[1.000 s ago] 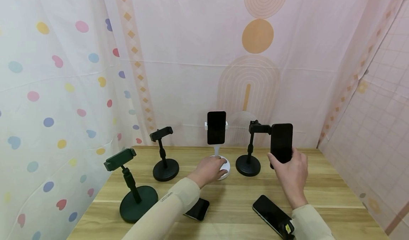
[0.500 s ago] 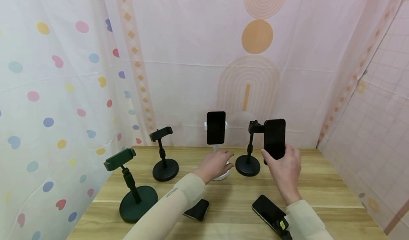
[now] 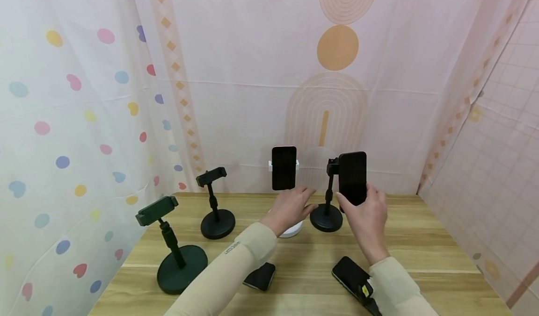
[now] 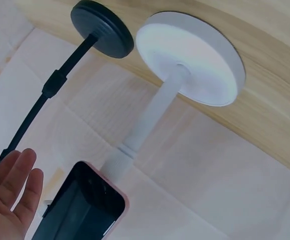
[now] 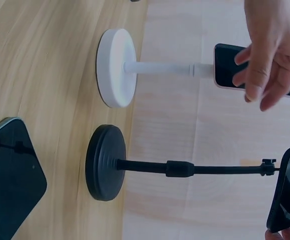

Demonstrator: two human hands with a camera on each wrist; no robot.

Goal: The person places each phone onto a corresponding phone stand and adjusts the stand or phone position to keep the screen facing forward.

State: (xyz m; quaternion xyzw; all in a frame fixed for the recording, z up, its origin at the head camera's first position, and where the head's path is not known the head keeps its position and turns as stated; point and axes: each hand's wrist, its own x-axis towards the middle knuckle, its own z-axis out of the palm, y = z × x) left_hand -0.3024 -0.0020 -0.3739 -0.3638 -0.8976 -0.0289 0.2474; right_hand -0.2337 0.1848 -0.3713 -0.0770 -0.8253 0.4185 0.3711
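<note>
**Held phone (image 3: 353, 178) up by the black stand (image 3: 326, 220)**

On the wooden surface (image 3: 305, 278), the white stand (image 3: 291, 232) is partly hidden by the left hand (image 3: 289, 208), empty with loose fingers. The right hand (image 3: 365, 215) grips the held phone's low end. Its long side points nearly straight up, covering much of the clamp (image 3: 332, 167). I can't tell if they touch.

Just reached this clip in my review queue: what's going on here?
A person's right hand holds a black smartphone at the top of a black phone stand; whether it's seated is unclear. The open left hand hovers before the white phone stand, which holds a pink-edged smartphone. Another black stand and the green stand hold none; two smartphones lie on the table.
</note>
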